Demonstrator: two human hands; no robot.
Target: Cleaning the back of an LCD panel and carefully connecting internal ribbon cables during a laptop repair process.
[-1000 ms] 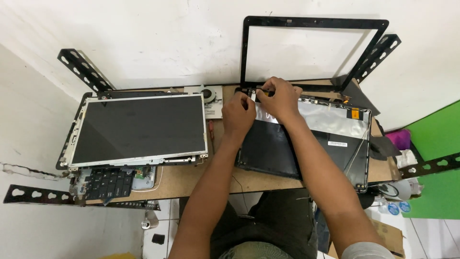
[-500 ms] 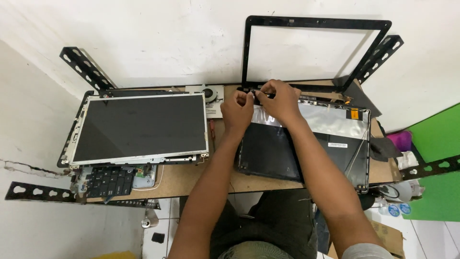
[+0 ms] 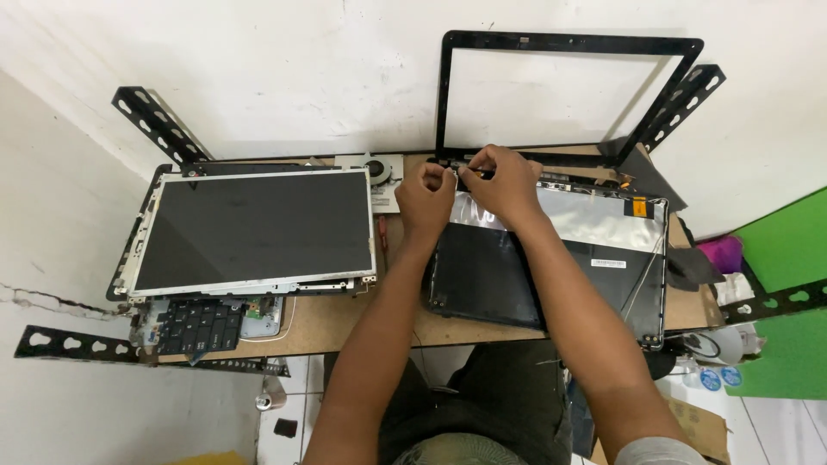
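We see the laptop lid back cover (image 3: pixel 551 267) lying flat on the right half of the wooden table (image 3: pixel 336 319), its dark inner face up with a silvery foil sheet across the far part. At the cover's far left corner both hands meet: the left hand (image 3: pixel 425 196) has its fingers curled and pinched toward that top edge, and the right hand (image 3: pixel 502 179) is closed around a small dark part (image 3: pixel 472 171) right at the edge, thumb and fingertips pressed together on it. Whether the left hand actually grips anything we cannot tell; its fingertips sit just beside those of the right. Directly behind the hands the black screen bezel frame (image 3: pixel 564 41) leans upright against the white wall. To the left, well apart from the cover, the bare display panel (image 3: pixel 254 228) rests face up, with a detached keyboard (image 3: pixel 194 323) poking out from under its near edge and a small cooling fan (image 3: pixel 379 166) near its far right corner. Black perforated metal brackets (image 3: pixel 159 125) hold the table from the wall on both sides.
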